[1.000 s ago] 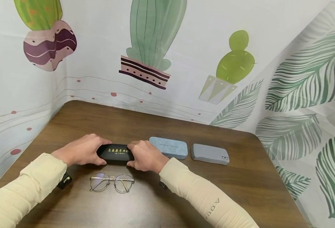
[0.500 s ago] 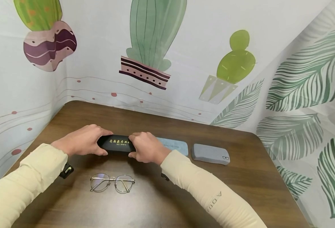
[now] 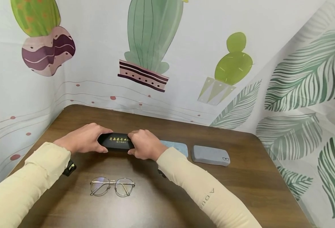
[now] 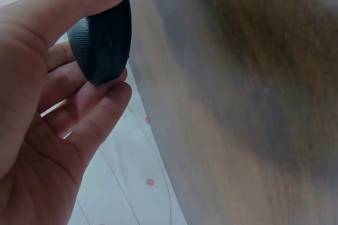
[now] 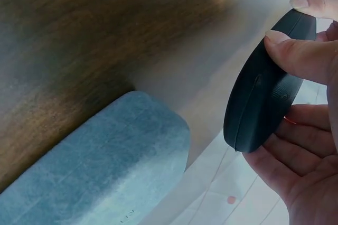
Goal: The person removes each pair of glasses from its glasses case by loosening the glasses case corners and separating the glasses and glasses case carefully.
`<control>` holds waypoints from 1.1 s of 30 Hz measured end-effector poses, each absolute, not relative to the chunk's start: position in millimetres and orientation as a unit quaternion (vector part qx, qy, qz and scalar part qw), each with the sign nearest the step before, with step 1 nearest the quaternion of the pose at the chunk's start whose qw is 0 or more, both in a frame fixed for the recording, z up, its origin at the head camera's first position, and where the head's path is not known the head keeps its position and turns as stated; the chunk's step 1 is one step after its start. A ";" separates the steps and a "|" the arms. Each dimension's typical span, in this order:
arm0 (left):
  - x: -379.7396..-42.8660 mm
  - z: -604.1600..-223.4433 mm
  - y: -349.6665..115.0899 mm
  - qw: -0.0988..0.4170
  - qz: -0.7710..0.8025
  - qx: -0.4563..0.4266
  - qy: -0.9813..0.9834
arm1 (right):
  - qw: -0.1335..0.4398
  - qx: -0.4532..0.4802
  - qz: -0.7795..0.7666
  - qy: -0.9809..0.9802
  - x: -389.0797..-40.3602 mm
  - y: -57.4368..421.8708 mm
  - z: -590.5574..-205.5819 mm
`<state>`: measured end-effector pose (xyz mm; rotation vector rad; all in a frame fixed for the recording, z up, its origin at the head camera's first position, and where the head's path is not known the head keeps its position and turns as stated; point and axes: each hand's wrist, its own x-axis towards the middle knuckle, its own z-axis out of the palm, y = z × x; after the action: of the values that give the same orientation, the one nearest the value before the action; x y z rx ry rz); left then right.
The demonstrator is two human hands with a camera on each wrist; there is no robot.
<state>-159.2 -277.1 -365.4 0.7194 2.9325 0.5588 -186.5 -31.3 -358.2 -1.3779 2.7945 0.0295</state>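
A black glasses case (image 3: 116, 141) with gold lettering on its lid is held between both hands over the wooden table. My left hand (image 3: 84, 138) grips its left end, thumb on the near side and fingers on the far side. The right end is in the grip of my right hand (image 3: 146, 144), which covers part of the lettering. Seen from the right wrist, the closed black case (image 5: 257, 85) is tilted, with a thumb across its seam. Nearer to me, a pair of thin-framed round eyeglasses (image 3: 112, 182) lies on the table with temples folded.
A light blue glasses case (image 3: 177, 147) lies just beyond my right hand, partly hidden by it. To its right sits a grey glasses case (image 3: 208, 155) with a small glasses print. A curtain printed with cacti and leaves (image 3: 99, 63) hangs behind the table (image 3: 241, 196).
Both hands have raised the black case and carried it away from the eyeglasses, toward the far edge. My right hand now hides more of the light blue case.
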 end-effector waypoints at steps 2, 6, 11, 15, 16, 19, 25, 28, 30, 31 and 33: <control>-161.1 -365.5 -277.7 0.041 0.182 0.230 0.955 | 0.013 -0.442 0.010 0.897 -188.1 -32.6 -359.3; -164.9 -366.8 -279.5 0.048 0.183 0.224 0.956 | 0.013 -0.440 0.010 0.898 -191.4 -35.7 -361.0; -168.0 -369.1 -281.9 0.049 0.180 0.222 0.957 | 0.018 -0.439 0.008 0.898 -195.0 -39.5 -362.3; -170.5 -371.5 -282.6 0.050 0.178 0.221 0.958 | 0.025 -0.434 0.005 0.901 -198.0 -42.0 -364.4; -171.1 -372.4 -282.6 0.051 0.177 0.221 0.958 | 0.028 -0.432 0.005 0.901 -198.6 -42.4 -365.3; -172.1 -375.5 -282.6 0.054 0.175 0.220 0.958 | 0.037 -0.430 0.007 0.902 -200.1 -43.7 -368.2; -172.4 -379.9 -281.9 0.060 0.179 0.217 0.958 | 0.044 -0.427 0.019 0.903 -201.2 -45.5 -373.8; -172.4 -382.4 -281.7 0.064 0.183 0.214 0.957 | 0.043 -0.426 0.025 0.903 -202.0 -46.0 -376.2; -172.3 -384.5 -281.7 0.067 0.184 0.212 0.957 | 0.044 -0.426 0.027 0.903 -202.0 -45.9 -377.6; -172.3 -385.7 -281.9 0.068 0.184 0.211 0.958 | 0.044 -0.427 0.027 0.903 -202.0 -46.0 -378.2; -172.2 -388.0 -282.4 0.067 0.182 0.209 0.958 | 0.045 -0.427 0.027 0.903 -201.9 -46.3 -379.1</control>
<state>-172.2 -282.4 -388.0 0.6303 2.8884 0.5481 -201.9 -46.3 -379.1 -1.3043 2.7564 0.0830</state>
